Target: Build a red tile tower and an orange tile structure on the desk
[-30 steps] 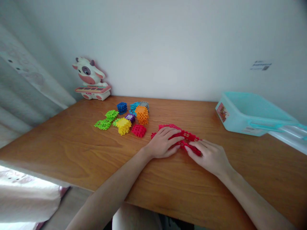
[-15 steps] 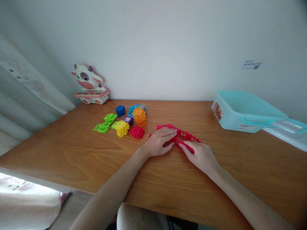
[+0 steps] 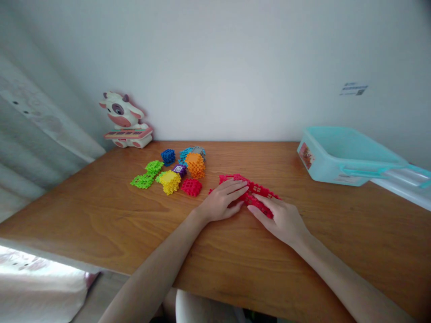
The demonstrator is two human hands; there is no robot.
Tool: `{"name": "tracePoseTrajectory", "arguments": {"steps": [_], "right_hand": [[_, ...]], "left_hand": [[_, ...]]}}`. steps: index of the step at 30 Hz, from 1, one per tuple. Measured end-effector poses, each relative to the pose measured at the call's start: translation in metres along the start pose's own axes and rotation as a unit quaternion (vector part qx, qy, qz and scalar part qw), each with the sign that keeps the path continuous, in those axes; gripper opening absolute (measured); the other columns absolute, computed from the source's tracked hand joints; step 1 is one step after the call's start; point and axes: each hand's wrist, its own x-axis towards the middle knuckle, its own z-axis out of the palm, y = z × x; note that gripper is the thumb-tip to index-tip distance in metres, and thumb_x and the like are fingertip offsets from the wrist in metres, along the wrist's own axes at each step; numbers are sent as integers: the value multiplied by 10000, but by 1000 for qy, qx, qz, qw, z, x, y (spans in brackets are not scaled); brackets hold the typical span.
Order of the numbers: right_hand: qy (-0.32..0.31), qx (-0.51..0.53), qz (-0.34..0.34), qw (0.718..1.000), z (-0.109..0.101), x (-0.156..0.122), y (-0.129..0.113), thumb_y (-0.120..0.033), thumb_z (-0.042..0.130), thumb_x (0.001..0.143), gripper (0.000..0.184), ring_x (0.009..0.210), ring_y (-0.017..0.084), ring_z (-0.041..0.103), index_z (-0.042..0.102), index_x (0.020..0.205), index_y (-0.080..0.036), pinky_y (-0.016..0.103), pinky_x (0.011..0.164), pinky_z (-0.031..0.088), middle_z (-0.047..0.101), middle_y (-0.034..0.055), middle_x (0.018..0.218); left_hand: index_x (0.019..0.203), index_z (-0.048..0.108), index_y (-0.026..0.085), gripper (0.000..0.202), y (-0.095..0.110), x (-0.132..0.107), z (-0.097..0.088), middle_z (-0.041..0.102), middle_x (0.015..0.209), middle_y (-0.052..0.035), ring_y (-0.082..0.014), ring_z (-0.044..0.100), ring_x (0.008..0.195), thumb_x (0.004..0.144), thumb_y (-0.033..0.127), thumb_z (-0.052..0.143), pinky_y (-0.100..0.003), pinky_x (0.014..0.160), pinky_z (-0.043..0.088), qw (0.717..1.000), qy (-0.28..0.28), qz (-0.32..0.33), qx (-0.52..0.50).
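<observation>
Before a pale wall (image 3: pixel 235 80), the wooden tabletop (image 3: pixel 141 233) bears a turquoise bin (image 3: pixel 330 172) far right and a cow toy (image 3: pixel 121 115) far left. Between, the left hand (image 3: pixel 219 201) covers red panels (image 3: pixel 260 190), grip hidden; the right hand (image 3: pixel 285 220) holds their near edge.

In the middle of the frame the left hand (image 3: pixel 222 200) lies over red lattice pieces (image 3: pixel 266 192) on the wooden desk (image 3: pixel 134 229); just right of it, the right hand (image 3: pixel 284 220) touches their near side. Left of centre sit yellow (image 3: pixel 170 181), orange (image 3: pixel 195 166) and green pieces (image 3: pixel 143 181), upper left a cow toy (image 3: pixel 123 117), far right a turquoise bin (image 3: pixel 323 172)
</observation>
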Motion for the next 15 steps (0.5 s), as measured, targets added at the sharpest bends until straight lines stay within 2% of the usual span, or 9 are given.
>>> {"name": "tracePoseTrajectory", "arguments": {"steps": [2, 4, 6, 7, 11, 15], "right_hand": [[30, 23, -4, 999, -11, 1, 3, -379, 483, 1043, 315, 860, 238, 781, 740, 1133, -219, 359, 768, 608, 816, 83, 1043], [94, 31, -3, 995, -21, 3, 10, -322, 487, 1036, 276, 794, 220, 754, 742, 1024, -219, 356, 747, 589, 809, 73, 936], [154, 13, 14, 988, -27, 5, 23, -339, 567, 999, 206, 761, 233, 717, 725, 967, -210, 385, 749, 574, 777, 77, 855], [163, 10, 26, 986, -28, 6, 30, -363, 610, 975, 193, 785, 243, 711, 719, 996, -205, 399, 768, 574, 766, 82, 863], [91, 40, 62, 993, -17, 4, 49, -455, 674, 923, 320, 907, 268, 743, 709, 1137, -220, 430, 827, 604, 779, 92, 1013], [33, 83, 105, 990, 0, 5, 47, -460, 666, 929, 280, 901, 275, 774, 756, 1088, -247, 427, 808, 629, 809, 82, 1048]], "left_hand": [[1430, 567, 239, 427, 0, -1, 0, 599, 1483, -103, -241, 522, 1429, 1004, 271, 543, -505, 1182, 466, 1000, -9, 8, 8], [1386, 606, 237, 388, 1, -1, 0, 598, 1481, -109, -248, 514, 1434, 1004, 269, 545, -512, 1178, 466, 1000, -6, 12, 11], [1351, 632, 221, 362, 1, -1, 0, 611, 1463, -119, -250, 529, 1418, 1000, 269, 557, -504, 1171, 473, 1000, 2, 13, 12], [1340, 638, 214, 356, 1, -1, 0, 615, 1457, -122, -249, 539, 1407, 997, 269, 563, -499, 1169, 477, 1000, 5, 13, 12], [1325, 638, 211, 348, 2, -1, 2, 615, 1458, -121, -249, 555, 1390, 988, 269, 571, -503, 1163, 482, 1000, 13, 15, 14], [1349, 620, 210, 373, 1, -2, 2, 607, 1467, -122, -248, 543, 1402, 981, 259, 576, -505, 1171, 472, 1000, 7, 13, 12]]}}
